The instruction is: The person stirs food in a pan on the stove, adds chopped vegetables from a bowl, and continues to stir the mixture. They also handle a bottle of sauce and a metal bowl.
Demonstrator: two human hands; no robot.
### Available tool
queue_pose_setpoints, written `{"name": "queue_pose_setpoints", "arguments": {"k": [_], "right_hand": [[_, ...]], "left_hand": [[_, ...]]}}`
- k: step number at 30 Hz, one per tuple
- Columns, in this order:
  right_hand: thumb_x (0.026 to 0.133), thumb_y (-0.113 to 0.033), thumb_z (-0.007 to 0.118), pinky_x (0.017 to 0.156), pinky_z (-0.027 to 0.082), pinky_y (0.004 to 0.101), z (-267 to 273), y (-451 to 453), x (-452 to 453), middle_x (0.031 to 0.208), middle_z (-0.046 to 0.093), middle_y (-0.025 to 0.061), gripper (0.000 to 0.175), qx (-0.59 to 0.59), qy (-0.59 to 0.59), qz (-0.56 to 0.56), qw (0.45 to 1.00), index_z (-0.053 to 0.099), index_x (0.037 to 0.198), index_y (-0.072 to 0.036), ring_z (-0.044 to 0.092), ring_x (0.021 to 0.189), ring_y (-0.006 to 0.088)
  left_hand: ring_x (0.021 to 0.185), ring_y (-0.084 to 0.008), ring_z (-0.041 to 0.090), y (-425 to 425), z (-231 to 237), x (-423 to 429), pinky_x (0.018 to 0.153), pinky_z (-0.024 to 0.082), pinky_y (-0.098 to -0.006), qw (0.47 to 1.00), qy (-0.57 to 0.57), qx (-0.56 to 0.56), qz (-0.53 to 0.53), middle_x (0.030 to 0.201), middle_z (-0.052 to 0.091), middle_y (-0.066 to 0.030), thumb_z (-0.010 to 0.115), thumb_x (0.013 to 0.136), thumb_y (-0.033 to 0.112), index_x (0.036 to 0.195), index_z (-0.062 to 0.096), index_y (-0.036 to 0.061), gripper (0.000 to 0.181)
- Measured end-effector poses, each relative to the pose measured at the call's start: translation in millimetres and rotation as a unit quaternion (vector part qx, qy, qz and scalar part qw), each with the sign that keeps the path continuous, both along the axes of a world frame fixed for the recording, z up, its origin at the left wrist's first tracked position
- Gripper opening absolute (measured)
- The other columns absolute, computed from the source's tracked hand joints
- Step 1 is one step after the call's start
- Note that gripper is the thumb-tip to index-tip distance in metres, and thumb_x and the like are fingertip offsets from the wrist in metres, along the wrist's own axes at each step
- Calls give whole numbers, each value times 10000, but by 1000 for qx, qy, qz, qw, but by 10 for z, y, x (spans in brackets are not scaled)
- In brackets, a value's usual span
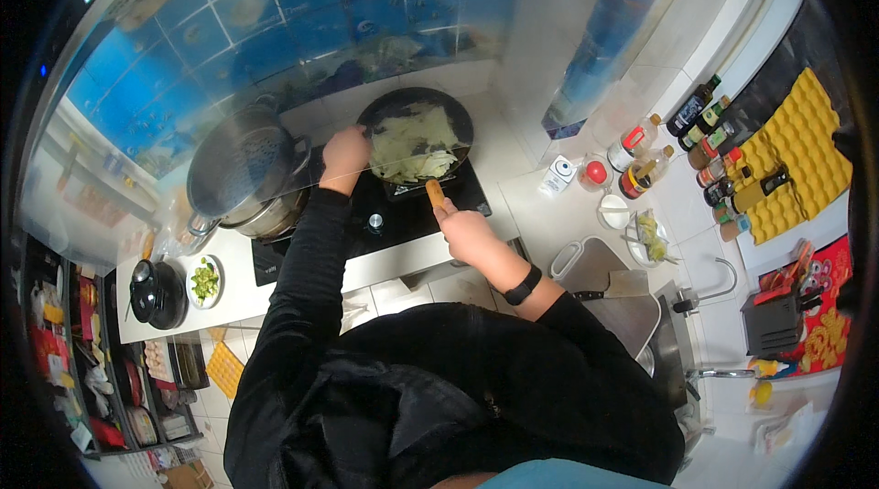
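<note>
A dark wok [376, 104] sits on the black glass gas hob [405, 224] with pale green shredded cabbage [412, 139] spread in it. My left hand [345, 154] is closed at the wok's left rim, seen partly through a clear panel; the part it grips is hidden under the fingers. In my right hand [467, 233] is a wooden handle [435, 192], which reaches over the wok's near rim. Whether it belongs to a spatula or to the wok itself I cannot tell.
Left of the wok stands a large steel steamer pot [237, 156]. A plate of chopped green vegetable [204, 281] and a black lidded pot [158, 293] sit farther left. Seasoning jars [635, 166], a cutting board [604, 262] and a cleaver [626, 284] lie to the right.
</note>
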State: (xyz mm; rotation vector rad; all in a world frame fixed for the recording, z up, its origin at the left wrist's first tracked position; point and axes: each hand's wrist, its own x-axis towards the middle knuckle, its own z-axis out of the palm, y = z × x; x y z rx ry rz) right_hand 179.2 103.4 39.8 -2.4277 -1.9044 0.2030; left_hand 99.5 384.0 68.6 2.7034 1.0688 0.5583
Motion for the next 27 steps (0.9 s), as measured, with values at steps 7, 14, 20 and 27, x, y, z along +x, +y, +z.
{"name": "queue_pose_setpoints", "arguments": {"k": [7,14,20,27], "right_hand": [[717,-17,627,704,562,401,-9,-14,28,1391,454,294,634,13,26,-4,1000,491,1336,0,694,842,316],[718,-35,639,680,566,394,-51,-27,24,1382,453,315,654,24,19,1,1000,481,1351,6,699,842,315],[695,2,618,687,553,406,-45,-10,37,1388,453,296,646,41,24,-7,999,493,1328,14,684,807,338],[715,-17,618,684,557,404,-66,-6,35,1395,447,292,616,21,28,-8,999,493,1317,9,688,816,331]], "left_hand": [[1019,-335,632,102,469,341,823,523,-444,968,170,-83,-163,1265,604,-124,670,840,226,1216,662,166,381],[967,-331,649,-464,968,-172,820,525,-440,953,259,61,-143,1037,696,-103,656,756,133,1117,718,242,382],[951,-351,648,-263,307,-43,804,517,-455,993,53,80,-71,1001,692,-156,619,788,142,1139,705,181,363],[983,-329,645,-361,757,-262,821,524,-434,981,162,21,-107,1039,696,-128,644,763,176,1112,716,187,356]]}}
